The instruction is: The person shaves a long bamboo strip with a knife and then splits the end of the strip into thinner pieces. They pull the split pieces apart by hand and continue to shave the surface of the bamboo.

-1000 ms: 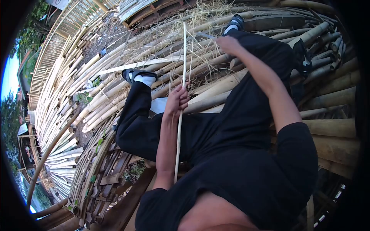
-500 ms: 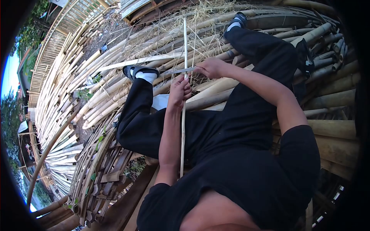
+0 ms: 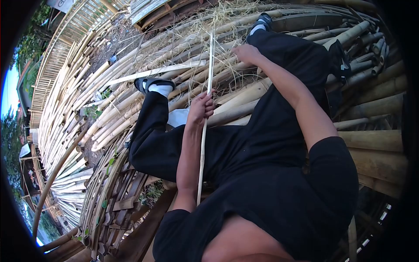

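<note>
A: Where is the bamboo strip (image 3: 203,139)?
B: It is running lengthwise between the person's spread legs, beside the left forearm. Its lower part reaches toward the torso, and the upper end is over the shavings (image 3: 224,16) and the bamboo poles (image 3: 244,94).
A: And the hands?
B: The left hand (image 3: 200,106) is closed around the strip. The right hand (image 3: 247,54) is apart from it, to the right of its upper part, with bent fingers. I cannot tell whether they grip something.
A: Which step is this, in your judgement?
B: I judge it as a moment of handling the strip, with only one hand holding it. Any next move on it would call for a firm left grip and a steady strip.
A: Is there some container?
B: I cannot identify one. A pale object (image 3: 179,117) is near the left leg, but I cannot tell if it holds anything.
A: What is farther out?
B: A flat pale slat (image 3: 157,71) lies across the poles, near a sandal (image 3: 160,81). A bamboo fence (image 3: 65,39) stands beyond.
</note>
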{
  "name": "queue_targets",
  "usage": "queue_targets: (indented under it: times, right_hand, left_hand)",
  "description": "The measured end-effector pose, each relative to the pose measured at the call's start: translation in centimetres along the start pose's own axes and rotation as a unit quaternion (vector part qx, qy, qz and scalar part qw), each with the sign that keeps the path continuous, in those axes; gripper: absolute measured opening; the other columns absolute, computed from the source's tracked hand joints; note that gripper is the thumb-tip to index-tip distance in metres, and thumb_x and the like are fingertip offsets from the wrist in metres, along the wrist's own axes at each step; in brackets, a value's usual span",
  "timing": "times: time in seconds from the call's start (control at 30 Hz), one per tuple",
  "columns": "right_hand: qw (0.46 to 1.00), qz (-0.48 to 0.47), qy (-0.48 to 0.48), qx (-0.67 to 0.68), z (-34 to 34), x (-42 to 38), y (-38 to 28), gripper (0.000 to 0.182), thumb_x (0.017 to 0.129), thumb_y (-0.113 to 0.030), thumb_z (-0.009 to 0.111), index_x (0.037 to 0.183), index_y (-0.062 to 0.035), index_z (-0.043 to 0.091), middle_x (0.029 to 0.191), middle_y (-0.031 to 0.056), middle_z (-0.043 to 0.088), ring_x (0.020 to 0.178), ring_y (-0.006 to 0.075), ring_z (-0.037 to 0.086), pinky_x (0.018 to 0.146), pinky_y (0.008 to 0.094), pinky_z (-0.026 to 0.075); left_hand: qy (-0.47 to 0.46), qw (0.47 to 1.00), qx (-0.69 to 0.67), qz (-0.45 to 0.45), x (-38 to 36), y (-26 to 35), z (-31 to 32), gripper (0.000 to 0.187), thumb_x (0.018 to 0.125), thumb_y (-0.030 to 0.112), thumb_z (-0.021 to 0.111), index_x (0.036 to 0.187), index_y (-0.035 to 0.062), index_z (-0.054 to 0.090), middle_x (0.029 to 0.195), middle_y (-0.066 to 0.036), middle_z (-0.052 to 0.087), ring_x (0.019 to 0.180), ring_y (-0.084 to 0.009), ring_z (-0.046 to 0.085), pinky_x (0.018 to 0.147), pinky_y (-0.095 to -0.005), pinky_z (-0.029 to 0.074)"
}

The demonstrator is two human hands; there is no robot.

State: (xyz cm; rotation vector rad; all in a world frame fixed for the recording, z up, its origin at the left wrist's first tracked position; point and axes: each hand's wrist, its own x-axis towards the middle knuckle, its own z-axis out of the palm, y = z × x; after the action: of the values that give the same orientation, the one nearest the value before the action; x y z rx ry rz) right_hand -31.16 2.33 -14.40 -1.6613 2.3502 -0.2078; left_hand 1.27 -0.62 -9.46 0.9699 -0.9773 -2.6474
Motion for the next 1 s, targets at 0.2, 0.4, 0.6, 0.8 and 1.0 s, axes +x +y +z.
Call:
queue_targets:
  times: [0.2,0.4,0.6,0.8,1.0]
  right_hand:
    - [0.983,0.154,0.084,0.060,-1.6,1.0,5.0,0.046,0.093,-0.041,0.033,0.097,-0.0055,0.063,0.092,0.0222,0.063,0.088,0.0392,0.060,0.077,0.0482,0.048]
    - [0.980,-0.130,-0.028,0.147,-2.1,-4.0,-7.6,0.043,0.093,-0.040,0.036,0.091,-0.0040,0.059,0.084,0.0226,0.060,0.082,0.0405,0.057,0.075,0.0460,0.043]
    - [0.974,-0.188,-0.058,0.112,-2.4,-4.7,-8.2,0.043,0.093,-0.041,0.037,0.088,-0.0053,0.060,0.081,0.0211,0.060,0.080,0.0405,0.056,0.072,0.0470,0.043]
    - [0.994,-0.102,-0.016,0.040,-1.6,-0.8,-2.9,0.049,0.093,-0.048,0.033,0.093,-0.0089,0.063,0.085,0.0201,0.062,0.084,0.0375,0.059,0.074,0.0468,0.045]
    - [0.990,0.135,0.041,0.030,-0.3,1.2,3.0,0.051,0.093,-0.045,0.031,0.099,-0.0075,0.064,0.099,0.0203,0.063,0.096,0.0386,0.058,0.085,0.0460,0.045]
  left_hand:
    - [0.021,1.000,0.005,0.015,-1.6,0.2,-2.0,0.027,0.094,0.016,0.047,0.119,0.0061,0.049,0.058,0.007,0.029,0.043,-0.0021,0.024,0.037,-0.0171,0.017]
    - [0.019,0.999,0.008,0.029,-0.3,0.9,-0.9,0.025,0.094,0.015,0.047,0.116,0.0057,0.052,0.058,0.007,0.031,0.043,-0.0024,0.024,0.037,-0.0176,0.018]
    - [0.018,0.999,0.009,0.038,-1.4,0.6,-0.2,0.024,0.093,0.015,0.049,0.116,0.0068,0.053,0.057,0.007,0.028,0.042,-0.0017,0.023,0.037,-0.0169,0.017]
    - [-0.001,1.000,0.022,0.012,-2.0,-0.1,0.4,0.024,0.093,0.016,0.050,0.115,0.0069,0.052,0.057,0.008,0.028,0.043,-0.0012,0.023,0.038,-0.0165,0.016]
    - [0.002,0.999,0.034,-0.006,-2.0,-1.5,1.1,0.026,0.094,0.017,0.048,0.117,0.0054,0.051,0.057,0.008,0.026,0.042,-0.0011,0.021,0.037,-0.0169,0.015]
